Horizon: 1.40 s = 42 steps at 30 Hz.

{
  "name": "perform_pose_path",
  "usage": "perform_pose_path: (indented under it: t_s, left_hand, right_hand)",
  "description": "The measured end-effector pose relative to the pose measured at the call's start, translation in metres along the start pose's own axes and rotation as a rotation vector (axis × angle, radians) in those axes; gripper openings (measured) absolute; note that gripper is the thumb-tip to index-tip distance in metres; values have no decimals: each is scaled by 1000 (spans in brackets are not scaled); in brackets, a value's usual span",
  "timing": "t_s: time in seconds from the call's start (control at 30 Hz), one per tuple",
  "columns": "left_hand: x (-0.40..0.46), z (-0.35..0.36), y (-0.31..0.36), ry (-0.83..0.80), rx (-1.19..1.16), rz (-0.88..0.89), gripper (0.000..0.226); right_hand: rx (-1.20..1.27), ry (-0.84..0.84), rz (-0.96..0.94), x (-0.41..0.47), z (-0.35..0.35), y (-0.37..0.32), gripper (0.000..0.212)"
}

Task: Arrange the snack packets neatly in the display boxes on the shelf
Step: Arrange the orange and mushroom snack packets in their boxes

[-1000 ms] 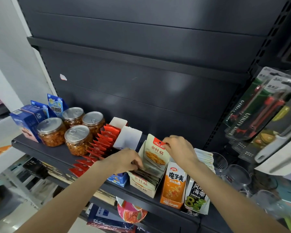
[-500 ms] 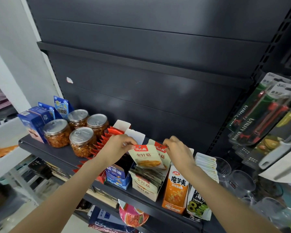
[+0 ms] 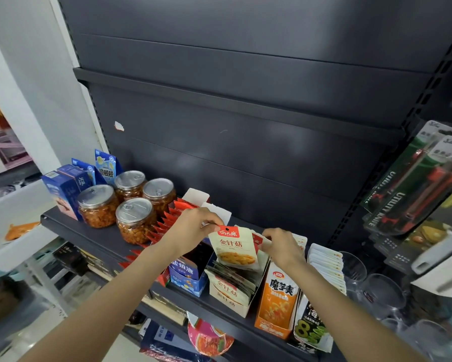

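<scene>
While half a second before the packet (image 3: 235, 248) hung lower, the left hand (image 3: 193, 228) had pinched it above the cream box (image 3: 232, 296); the right hand (image 3: 279, 246) pinched another behind, so tidying continued.

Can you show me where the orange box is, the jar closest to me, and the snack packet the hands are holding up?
orange box (image 3: 277, 304): head view, on its front face below the big characters.
nearest jar (image 3: 136, 223): head view, on its clear side wall.
snack packet (image 3: 234, 248): head view, middle of its cream front.
</scene>
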<state>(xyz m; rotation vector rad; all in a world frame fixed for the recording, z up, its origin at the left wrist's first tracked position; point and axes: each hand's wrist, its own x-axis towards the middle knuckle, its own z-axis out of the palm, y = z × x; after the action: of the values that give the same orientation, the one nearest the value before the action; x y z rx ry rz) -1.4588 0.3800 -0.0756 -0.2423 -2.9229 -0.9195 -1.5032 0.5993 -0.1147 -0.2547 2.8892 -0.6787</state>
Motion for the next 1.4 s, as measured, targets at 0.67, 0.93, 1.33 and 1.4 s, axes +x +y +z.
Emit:
perform_pose_path:
  t_s: [0.67, 0.93, 1.33, 1.4]
  left_hand:
    - [-10, -13, 13, 154, -43, 7, 20]
    - [-24, -40, 9, 265, -157, 70, 15]
    - [-38, -52, 23, 279, -55, 200, 19]
    - [-39, -54, 28, 264, -27, 236, 20]
  right_hand:
    - [-206, 27, -187, -22, -9, -9, 13]
    - [-243, 21, -254, -47, 3, -8, 20]
    - [164, 142, -218, -70, -23, -34, 50]
    - [339, 209, -225, -78, -41, -49, 56]
